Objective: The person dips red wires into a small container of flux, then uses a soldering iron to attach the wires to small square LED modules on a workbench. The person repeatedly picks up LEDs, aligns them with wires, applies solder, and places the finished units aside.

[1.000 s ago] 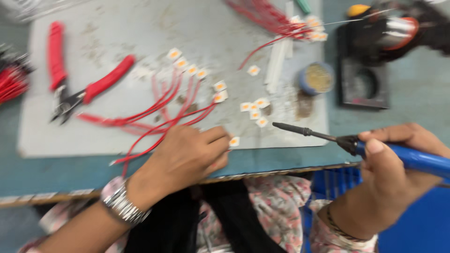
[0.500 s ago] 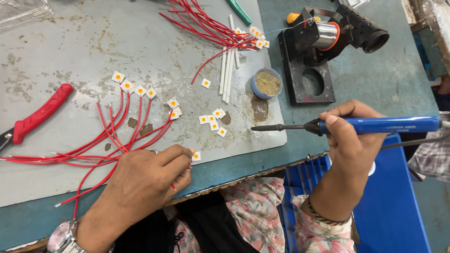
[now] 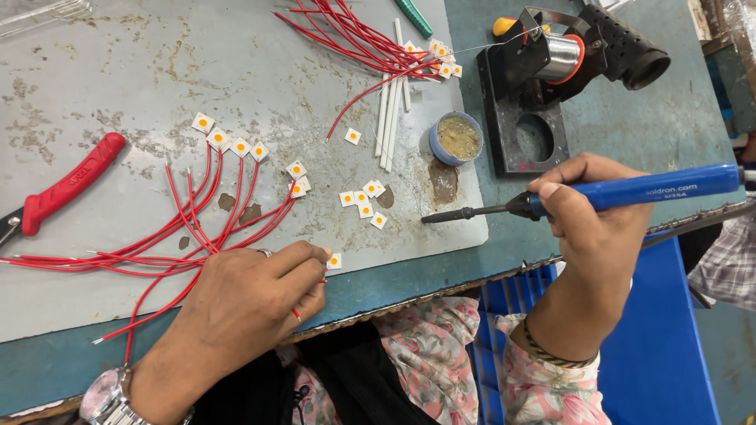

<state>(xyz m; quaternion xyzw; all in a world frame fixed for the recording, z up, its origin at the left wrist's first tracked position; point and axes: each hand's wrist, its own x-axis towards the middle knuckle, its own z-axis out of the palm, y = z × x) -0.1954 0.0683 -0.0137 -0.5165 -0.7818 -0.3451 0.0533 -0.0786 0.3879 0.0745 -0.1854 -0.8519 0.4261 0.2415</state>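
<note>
One grey mat (image 3: 118, 94) covers the bench, with two bunches of red wires (image 3: 197, 236), one near left and one far. One soldering iron (image 3: 598, 197) sits clenched in the right hand (image 3: 598, 236), tip hovering over the mat's right edge. The left hand (image 3: 252, 303) pinches one small white square chip (image 3: 335, 260) at the near edge; around twenty more lie scattered.

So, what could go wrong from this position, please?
1. The soldering iron in the right hand has a bare tip hanging over the mat's edge, near the left hand; it might burn a finger.
2. The left fingers pinch a small white chip at the mat's edge; it could slip off.
3. The loose red wires might snag and drag other chips.
</note>
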